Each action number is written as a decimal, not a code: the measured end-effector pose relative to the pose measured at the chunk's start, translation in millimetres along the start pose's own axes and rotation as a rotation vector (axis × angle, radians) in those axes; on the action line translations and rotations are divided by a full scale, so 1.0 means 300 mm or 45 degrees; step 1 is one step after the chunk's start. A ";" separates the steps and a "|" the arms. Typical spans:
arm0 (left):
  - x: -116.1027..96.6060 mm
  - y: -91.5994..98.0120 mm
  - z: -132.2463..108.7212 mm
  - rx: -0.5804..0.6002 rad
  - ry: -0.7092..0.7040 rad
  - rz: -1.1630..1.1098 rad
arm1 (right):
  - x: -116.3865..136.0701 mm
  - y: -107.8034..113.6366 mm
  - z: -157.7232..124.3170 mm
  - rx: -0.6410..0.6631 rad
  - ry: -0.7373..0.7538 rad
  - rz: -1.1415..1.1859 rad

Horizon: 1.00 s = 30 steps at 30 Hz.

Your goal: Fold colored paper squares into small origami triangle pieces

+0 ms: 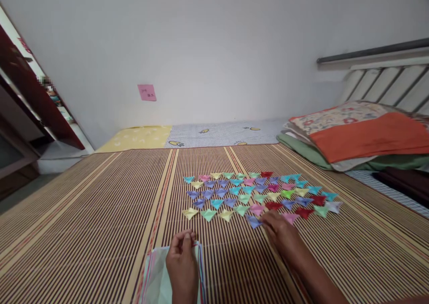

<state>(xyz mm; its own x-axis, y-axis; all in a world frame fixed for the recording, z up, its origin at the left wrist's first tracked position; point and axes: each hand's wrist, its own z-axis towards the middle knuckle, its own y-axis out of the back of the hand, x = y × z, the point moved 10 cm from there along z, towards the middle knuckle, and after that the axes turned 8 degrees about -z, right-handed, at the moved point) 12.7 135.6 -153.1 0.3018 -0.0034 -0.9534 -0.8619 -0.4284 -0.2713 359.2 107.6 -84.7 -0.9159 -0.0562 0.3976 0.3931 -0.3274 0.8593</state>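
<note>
My right hand pinches a blue-purple folded paper piece by its right tip, at the near edge of the folded pieces. Rows of small folded papers lie on the striped mat, among them a yellow piece, a green piece, a dark red piece and a white piece. Lower left, my left hand has thumb and fingers closed at the top edge of a pale, translucent bag with coloured borders. The hand covers part of the bag.
The striped bamboo mat covers the bed. Folded bedding is stacked at the right, beside a dark cloth and a white headboard. A pink note is stuck on the wall behind. A doorway stands at the left.
</note>
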 end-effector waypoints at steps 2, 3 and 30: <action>0.003 0.001 0.001 -0.004 0.004 -0.013 | 0.001 -0.010 0.005 0.026 -0.005 -0.025; 0.003 0.000 0.001 -0.003 0.006 -0.015 | 0.001 -0.013 0.005 0.037 -0.008 -0.036; -0.002 0.036 0.015 0.000 -0.005 0.242 | -0.711 0.221 0.590 0.189 -0.302 -0.815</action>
<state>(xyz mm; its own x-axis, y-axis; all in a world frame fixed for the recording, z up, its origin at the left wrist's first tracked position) 1.4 135.1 -156.2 0.1321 -0.0804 -0.9880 -0.9032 -0.4203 -0.0866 595.1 264.8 -55.7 -0.9352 0.3177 -0.1563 -0.1953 -0.0944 0.9762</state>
